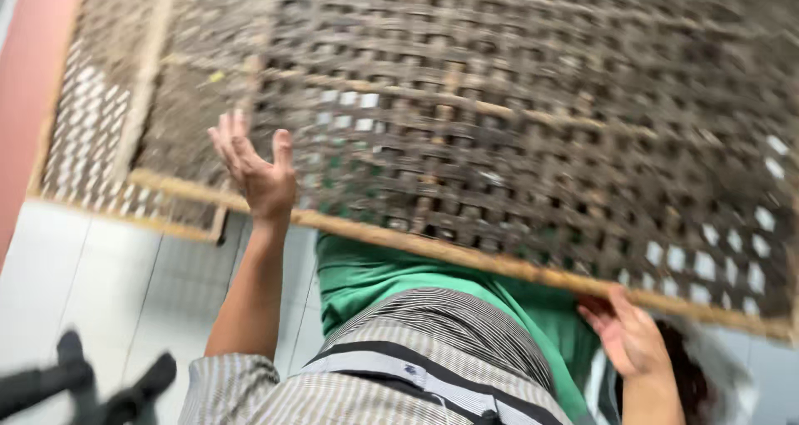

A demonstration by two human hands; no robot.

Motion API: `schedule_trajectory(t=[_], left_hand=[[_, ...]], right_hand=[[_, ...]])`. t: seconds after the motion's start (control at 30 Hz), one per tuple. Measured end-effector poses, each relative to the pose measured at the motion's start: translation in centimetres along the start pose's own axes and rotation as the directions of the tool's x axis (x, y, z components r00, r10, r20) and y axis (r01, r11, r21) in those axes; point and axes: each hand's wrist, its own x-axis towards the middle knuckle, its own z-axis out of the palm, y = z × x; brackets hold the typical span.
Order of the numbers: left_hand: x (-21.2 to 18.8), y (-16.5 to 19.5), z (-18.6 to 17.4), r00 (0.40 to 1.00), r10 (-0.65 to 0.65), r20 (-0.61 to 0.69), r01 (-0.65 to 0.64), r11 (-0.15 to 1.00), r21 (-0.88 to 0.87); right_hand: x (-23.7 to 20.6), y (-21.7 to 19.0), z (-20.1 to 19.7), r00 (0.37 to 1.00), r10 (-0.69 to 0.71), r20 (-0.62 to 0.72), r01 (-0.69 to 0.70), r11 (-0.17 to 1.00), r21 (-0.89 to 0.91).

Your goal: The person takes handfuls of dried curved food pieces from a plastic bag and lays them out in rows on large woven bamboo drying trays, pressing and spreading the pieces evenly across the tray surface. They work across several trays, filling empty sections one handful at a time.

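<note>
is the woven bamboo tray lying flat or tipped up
Tipped: the woven tray slants, its near rim running downhill to the right, with the right hand gripping that rim and the left hand open against it.

A tiled work area, seemingly part of a small rural workshop or drying yard: large woven bamboo trays (516, 134) with wooden frames, dusted with dark residue, lie over pale floor tiles (100, 275) beside a red-painted strip (25, 100). The picture is blurred, so finer details cannot be made out.

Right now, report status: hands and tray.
Left hand open against woven bamboo tray. Right hand gripping its near edge. Green cloth beneath.
</note>
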Motion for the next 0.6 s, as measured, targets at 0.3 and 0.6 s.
schedule_trajectory(t=[0.3,0.6], left_hand=[[2.0,-19.4,-6.4,0.628,-0.695,-0.352,0.694,0.704,-0.152],[-1.2,-19.8,-4.3,0.687,-0.356,0.633,0.496,-0.406,-0.767]], right_hand=[[1.2,2.8,3.8,0.923,-0.376,0.078,0.334,0.887,0.318],[-0.4,-0.5,8.1,0.897,-0.44,-0.049,0.442,0.89,0.108]])
